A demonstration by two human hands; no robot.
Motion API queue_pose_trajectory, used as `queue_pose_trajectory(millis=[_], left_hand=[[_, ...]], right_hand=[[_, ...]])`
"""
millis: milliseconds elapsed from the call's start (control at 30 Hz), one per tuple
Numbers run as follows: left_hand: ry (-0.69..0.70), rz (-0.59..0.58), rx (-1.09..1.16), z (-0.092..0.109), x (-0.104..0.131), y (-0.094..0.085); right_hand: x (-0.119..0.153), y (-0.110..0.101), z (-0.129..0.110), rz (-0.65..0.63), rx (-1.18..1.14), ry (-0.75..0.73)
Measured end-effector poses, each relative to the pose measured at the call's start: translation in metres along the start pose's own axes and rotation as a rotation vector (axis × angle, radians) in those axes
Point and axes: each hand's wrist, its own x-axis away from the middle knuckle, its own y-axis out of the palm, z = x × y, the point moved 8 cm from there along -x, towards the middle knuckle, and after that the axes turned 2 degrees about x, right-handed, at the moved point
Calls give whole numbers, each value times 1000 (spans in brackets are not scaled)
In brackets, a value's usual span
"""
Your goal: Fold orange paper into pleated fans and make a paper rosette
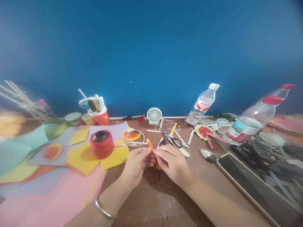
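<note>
Both hands meet above the middle of the brown table (146, 201). My left hand (137, 165) pinches a small folded orange and yellow paper piece (150, 145) between thumb and finger. The fingertips of my right hand (174, 162) are closed on the lower end of the same piece. A bit of yellow paper shows beneath the right fingers, mostly hidden. Black-handled scissors (170, 138) lie just beyond the hands, among white paper strips (182, 138). An orange and yellow pleated fan (132, 135) lies beyond my left hand, beside a clear roll of tape.
A red spool (101, 144) stands on yellow paper (115, 157) at the left. Behind are a cup of pens (100, 116) and a small fan (154, 115). Bottles (202, 105), a spoon (208, 155) and a phone (255, 189) are at the right.
</note>
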Motion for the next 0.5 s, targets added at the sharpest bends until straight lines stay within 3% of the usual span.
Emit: queue_pose_trajectory(millis=[300, 500], left_hand=[[4, 10, -31, 1, 0, 1], [16, 48, -99, 1, -3, -1]], right_hand=[[0, -10, -3, 139, -43, -9], [0, -9, 3, 134, -60, 73]])
